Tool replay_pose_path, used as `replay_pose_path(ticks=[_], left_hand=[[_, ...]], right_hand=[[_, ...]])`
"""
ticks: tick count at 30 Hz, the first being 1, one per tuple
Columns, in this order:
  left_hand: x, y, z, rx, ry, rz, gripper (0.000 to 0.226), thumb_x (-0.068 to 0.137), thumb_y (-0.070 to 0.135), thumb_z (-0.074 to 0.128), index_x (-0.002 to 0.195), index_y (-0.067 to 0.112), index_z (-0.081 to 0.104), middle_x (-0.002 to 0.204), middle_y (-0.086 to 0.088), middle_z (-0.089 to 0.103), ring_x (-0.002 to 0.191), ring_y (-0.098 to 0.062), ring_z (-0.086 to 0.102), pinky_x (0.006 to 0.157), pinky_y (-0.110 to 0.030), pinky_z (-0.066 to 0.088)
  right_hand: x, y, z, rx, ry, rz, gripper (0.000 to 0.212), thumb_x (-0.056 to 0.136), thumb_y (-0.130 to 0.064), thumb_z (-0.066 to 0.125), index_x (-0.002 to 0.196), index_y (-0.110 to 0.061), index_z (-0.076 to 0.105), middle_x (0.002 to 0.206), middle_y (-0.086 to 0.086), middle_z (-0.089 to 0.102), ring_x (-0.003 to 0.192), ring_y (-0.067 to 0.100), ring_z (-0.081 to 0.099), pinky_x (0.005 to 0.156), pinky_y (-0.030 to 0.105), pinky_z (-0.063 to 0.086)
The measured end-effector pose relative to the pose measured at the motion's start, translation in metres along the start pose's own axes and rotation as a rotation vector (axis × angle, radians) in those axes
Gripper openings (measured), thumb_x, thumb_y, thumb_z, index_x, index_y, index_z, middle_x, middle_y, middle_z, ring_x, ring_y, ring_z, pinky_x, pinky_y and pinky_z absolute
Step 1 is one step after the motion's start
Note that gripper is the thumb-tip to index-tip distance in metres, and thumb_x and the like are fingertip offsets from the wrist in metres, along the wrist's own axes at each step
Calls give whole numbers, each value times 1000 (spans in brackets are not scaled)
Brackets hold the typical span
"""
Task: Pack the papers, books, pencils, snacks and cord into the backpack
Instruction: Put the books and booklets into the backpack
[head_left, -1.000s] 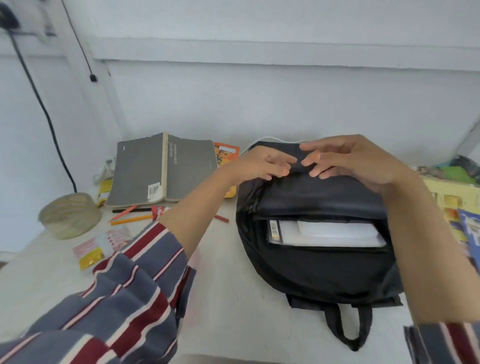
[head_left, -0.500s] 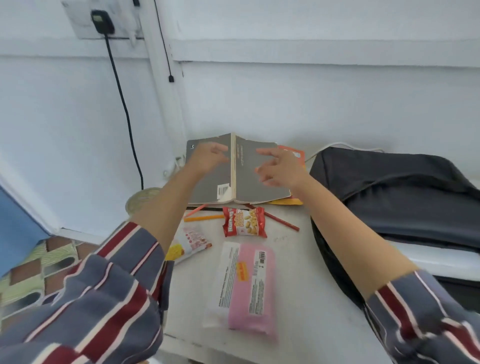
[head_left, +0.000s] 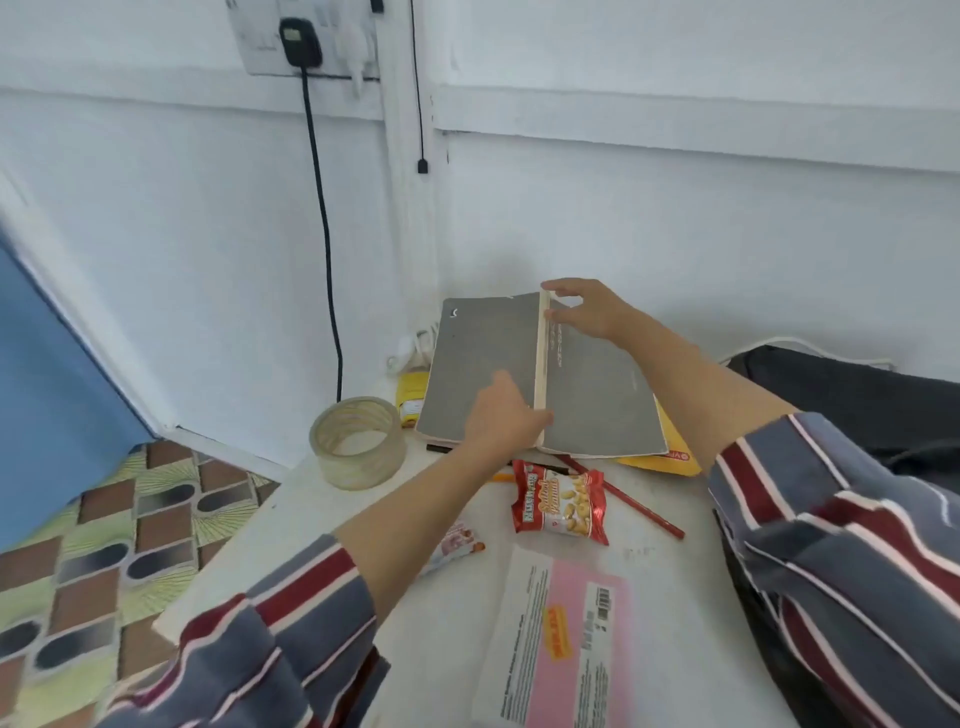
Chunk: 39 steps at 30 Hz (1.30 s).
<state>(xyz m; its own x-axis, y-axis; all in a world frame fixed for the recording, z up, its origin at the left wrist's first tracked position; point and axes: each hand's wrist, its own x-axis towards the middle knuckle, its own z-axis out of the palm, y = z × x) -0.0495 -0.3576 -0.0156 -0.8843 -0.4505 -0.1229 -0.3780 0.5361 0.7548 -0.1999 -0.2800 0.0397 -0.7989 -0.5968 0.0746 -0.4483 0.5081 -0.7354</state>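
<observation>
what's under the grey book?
From under the grey book an orange-yellow packet sticks out at the near right corner, a black pencil and a red pencil at the near edge. The rest beneath is covered.

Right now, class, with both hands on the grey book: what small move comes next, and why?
Probably lift the grey book toward the backpack at right. It lies open, face down; the right hand pinches the spine's far end and the left hand touches its near end.
</observation>
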Motion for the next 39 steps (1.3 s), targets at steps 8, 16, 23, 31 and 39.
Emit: replay_pose_path(ticks=[8, 16, 23, 31, 39], left_hand=[[6, -5, 3, -5, -36, -141, 63, 76, 31, 75, 121, 4, 40, 115, -11, 52, 100, -27, 59, 74, -33, 51], [0, 6, -2, -56, -95, -237, 28, 79, 23, 73, 80, 5, 51, 66, -9, 57, 59, -21, 61, 58, -31, 54], [-11, 4, -1, -243, -79, -332, 25, 80, 11, 71, 97, 0, 56, 93, -19, 62, 86, -28, 63, 75, -34, 55], [-24, 9, -1, -409, -121, -456, 33, 86, 6, 63, 115, -6, 53, 115, -23, 60, 99, -31, 61, 66, -29, 50], [-24, 7, 4, -507, -48, -463, 31, 83, 3, 66, 111, -6, 56, 110, -21, 62, 94, -26, 59, 75, -32, 49]], right_hand=[[34, 18, -4, 62, -154, -13, 48, 88, -12, 62, 134, -20, 49, 136, 8, 46, 126, 16, 42, 92, 20, 32], [42, 27, -9, 75, -153, -77, 44, 81, 1, 66, 123, -13, 59, 107, 4, 50, 91, 13, 47, 69, 5, 39], [42, 26, -12, 124, -161, -48, 46, 81, -1, 67, 125, -11, 57, 78, -1, 42, 74, 8, 44, 66, 8, 37], [50, 22, -5, 77, -220, -22, 46, 85, -7, 64, 129, -14, 54, 106, -2, 45, 104, 14, 40, 89, 20, 29], [56, 30, -7, 114, -216, -28, 45, 79, -6, 69, 122, -18, 59, 103, 4, 49, 102, 15, 44, 88, 21, 31]])
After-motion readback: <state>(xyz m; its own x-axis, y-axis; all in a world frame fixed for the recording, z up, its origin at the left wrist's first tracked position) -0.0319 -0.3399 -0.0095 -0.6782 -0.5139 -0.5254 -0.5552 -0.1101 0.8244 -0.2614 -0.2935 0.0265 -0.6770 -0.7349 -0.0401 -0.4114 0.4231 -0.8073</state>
